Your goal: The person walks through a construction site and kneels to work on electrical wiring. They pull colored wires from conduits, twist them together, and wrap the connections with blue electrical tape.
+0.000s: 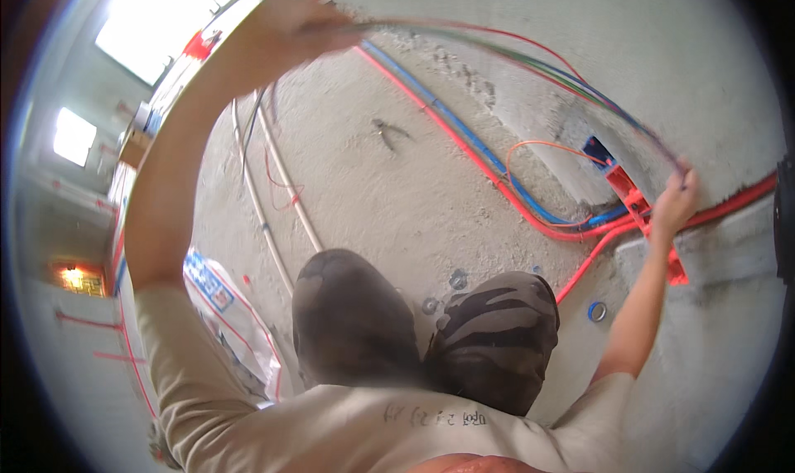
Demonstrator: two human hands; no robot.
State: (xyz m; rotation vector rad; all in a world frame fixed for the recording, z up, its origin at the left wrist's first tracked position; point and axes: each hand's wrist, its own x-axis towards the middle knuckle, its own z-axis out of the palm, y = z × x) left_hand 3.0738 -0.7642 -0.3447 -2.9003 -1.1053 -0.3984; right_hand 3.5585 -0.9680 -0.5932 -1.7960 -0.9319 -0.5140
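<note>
A bundle of thin wires (530, 60), red, green and blue, stretches in an arc between my two hands. My left hand (302, 32) is raised at the top left, closed around one end of the bundle and blurred by motion. At the right, my right hand (677, 201) pinches the other end. Just beside and below that hand sits a row of red electrical boxes (633, 198) against the wall, with a dark blue box (596, 152) at its far end. An orange wire (542, 144) loops out from the boxes.
Red conduit (464, 144) and blue conduit (474, 129) run along the floor to the boxes. Pliers (387, 133) lie on the rough concrete. White pipes (277, 175) run at the left near a white sack (236, 316). A blue tape roll (597, 311) lies beside my knee.
</note>
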